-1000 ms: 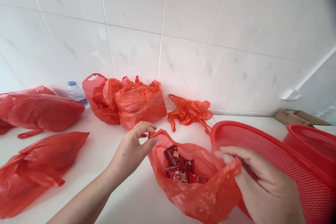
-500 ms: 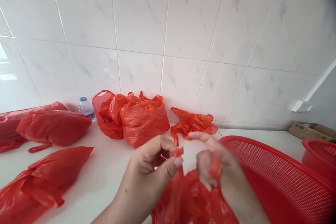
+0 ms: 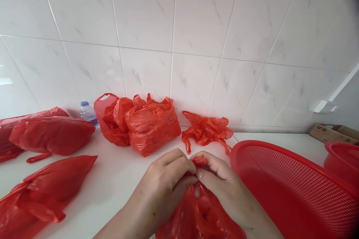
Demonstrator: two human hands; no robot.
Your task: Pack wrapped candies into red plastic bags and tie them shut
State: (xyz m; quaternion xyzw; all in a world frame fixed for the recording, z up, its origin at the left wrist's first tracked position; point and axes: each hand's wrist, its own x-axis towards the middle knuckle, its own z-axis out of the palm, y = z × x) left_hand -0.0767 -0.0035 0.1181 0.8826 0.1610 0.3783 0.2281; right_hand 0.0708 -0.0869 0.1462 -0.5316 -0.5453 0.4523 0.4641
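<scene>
A red plastic bag [image 3: 196, 218] sits on the white counter [image 3: 117, 183] right in front of me, its top gathered upward. My left hand [image 3: 165, 183] and my right hand [image 3: 221, 186] meet above it, fingers pinched together on the bag's handles [image 3: 199, 161]. The bag's contents are hidden behind my hands and the bunched plastic.
A large red mesh basket [image 3: 294, 190] stands just right of my hands, a second one [image 3: 340, 160] beyond it. Several filled red bags [image 3: 151, 125] lie along the tiled wall and at the left [image 3: 42, 194]. A small water bottle [image 3: 88, 113] and a cardboard box [image 3: 332, 133] stand at the back.
The bag was held open showing red sweet packets; my hands have lifted its handles, brought them together over the middle and closed the opening.
</scene>
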